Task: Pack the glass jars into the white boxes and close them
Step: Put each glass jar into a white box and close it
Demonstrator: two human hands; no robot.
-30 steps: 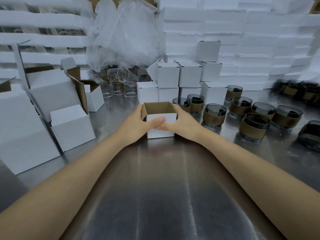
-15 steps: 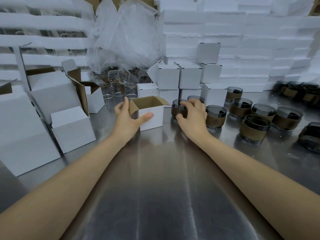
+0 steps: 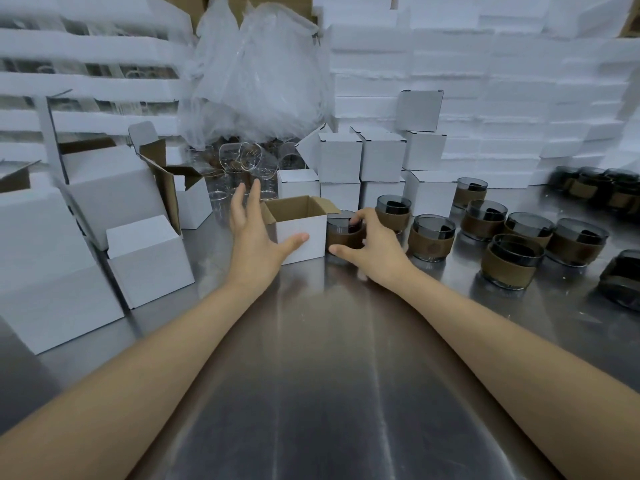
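A small white box with a brown inside stands open-topped on the steel table. My left hand rests against its left side, fingers straight and thumb on the front face. Right beside the box stands a dark glass jar with a brown sleeve. My right hand curls round this jar, fingers on its rim and thumb low at its front. Several more sleeved jars stand to the right.
Closed white boxes are stacked behind the open one. Larger open cartons crowd the left. Clear glasses and a plastic bag sit at the back. White foam slabs wall the rear. Bare steel table lies near me.
The open box was pushed away and to the left. My right hand left the box, reached to the nearest jar and closed round it. My left hand's fingers straightened.
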